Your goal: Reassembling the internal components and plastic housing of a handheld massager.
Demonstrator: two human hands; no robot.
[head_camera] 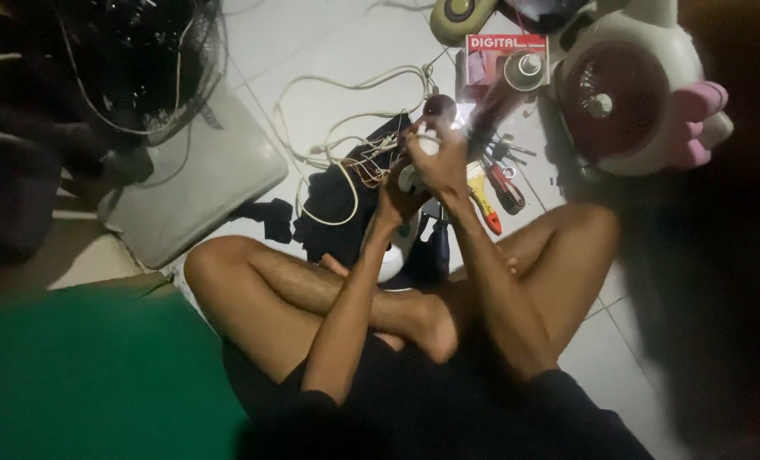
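hands meet above the tiled floor point(346, 34), in front of the crossed bare legs of the sitting person; the right hand point(442, 162) is closed around a small white part point(426, 143), fingers curled over its top, and the left hand point(397, 194) grips the same part from below, pressed against the right one; thin reddish wires point(364, 163) run from this part toward the left; just under the hands a white rounded housing point(394, 254) stands on the floor between the knees, partly hidden by the left forearm; beside the wires a black cloth point(333, 204) lies on the floor with a white cable point(329, 128) looping over it; just right of the hands lie a yellow-handled brush point(484, 198) and a red-handled screwdriver point(506, 187), near each other; near the far edge of the floor is a red and white box point(490, 58), and right of it a small white fan with pink ears point(631, 89); a grey flat slab point(201, 179) lies toward the left edge.
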